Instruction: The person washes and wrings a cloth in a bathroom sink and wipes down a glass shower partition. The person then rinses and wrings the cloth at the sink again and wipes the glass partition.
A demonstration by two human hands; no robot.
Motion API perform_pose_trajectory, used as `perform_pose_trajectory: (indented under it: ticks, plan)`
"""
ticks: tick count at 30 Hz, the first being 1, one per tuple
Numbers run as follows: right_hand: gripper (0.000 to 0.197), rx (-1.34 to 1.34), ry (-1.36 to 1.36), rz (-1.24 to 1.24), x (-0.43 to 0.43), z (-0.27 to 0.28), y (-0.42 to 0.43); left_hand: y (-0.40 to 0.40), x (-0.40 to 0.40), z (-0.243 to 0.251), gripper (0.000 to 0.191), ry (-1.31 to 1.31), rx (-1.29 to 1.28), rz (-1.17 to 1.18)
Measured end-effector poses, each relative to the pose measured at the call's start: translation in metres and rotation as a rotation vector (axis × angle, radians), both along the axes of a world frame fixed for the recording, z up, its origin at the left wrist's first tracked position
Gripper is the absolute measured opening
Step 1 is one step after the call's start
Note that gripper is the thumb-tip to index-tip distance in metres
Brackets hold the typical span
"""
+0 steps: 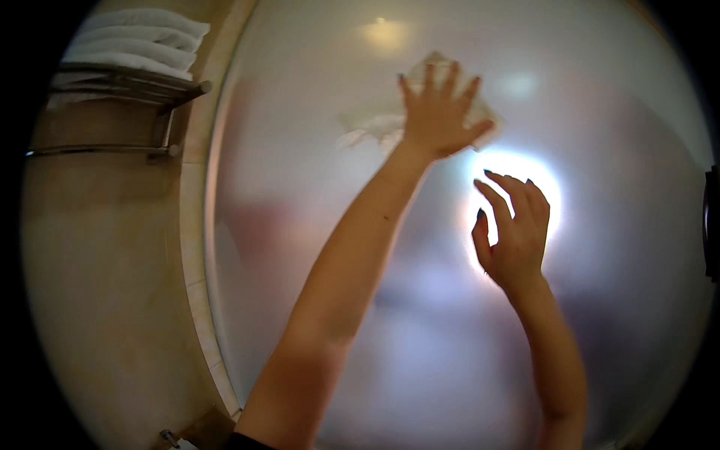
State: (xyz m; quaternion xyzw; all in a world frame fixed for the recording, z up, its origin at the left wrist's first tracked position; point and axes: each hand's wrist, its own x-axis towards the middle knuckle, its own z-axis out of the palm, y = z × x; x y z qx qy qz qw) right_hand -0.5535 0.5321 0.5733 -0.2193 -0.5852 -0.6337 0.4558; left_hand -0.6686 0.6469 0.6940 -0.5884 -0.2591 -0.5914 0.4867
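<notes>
My left hand [436,115] lies flat with its fingers spread, pressing a thin pale cloth [478,112] against a large frosted glass panel [315,163]. Edges of the cloth show above the fingers and around the thumb. Left of the wrist is a blurred pale patch [374,128]; I cannot tell whether it is more cloth or a reflection. Lower and to the right, my right hand [517,230] is raised with loosely bent fingers and holds nothing. It is in front of a bright glare on the panel; whether it touches the glass is unclear.
On the left wall, a metal towel rack [129,84] carries several folded white towels [132,42], with a rail [107,151] below. A tiled strip [194,225] borders the panel's left edge. A dark fitting [711,222] is at the far right. Low left is a small metal fixture [169,437].
</notes>
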Motion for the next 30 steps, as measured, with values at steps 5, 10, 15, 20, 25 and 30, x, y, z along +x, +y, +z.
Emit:
perform_pose_trajectory:
  ticks: [5,10,15,20,25,30]
  plan:
    - [0.033,0.049,0.062,0.180,0.054,0.020,-0.021,-0.022,0.144,-0.055,0.066,0.265,0.404,-0.029]
    - [0.027,-0.217,0.249,0.417,0.117,0.004,-0.033,-0.054,0.192,-0.108,0.060,-0.074,0.705,0.817]
    - [0.024,-0.186,0.110,0.457,0.144,-0.004,-0.028,-0.072,0.186,-0.116,0.058,0.528,0.037,-0.092]
    - [0.026,-0.282,0.069,0.527,0.147,0.011,-0.011,-0.081,0.158,-0.098,0.058,0.426,-0.143,0.571]
    - [0.033,-0.424,-0.005,0.465,0.106,0.017,0.007,-0.053,0.092,-0.093,0.056,0.181,-0.066,0.098]
    - [0.031,-0.217,-0.156,0.008,0.089,0.008,-0.002,-0.048,0.063,-0.100,0.063,0.049,-0.031,0.107]
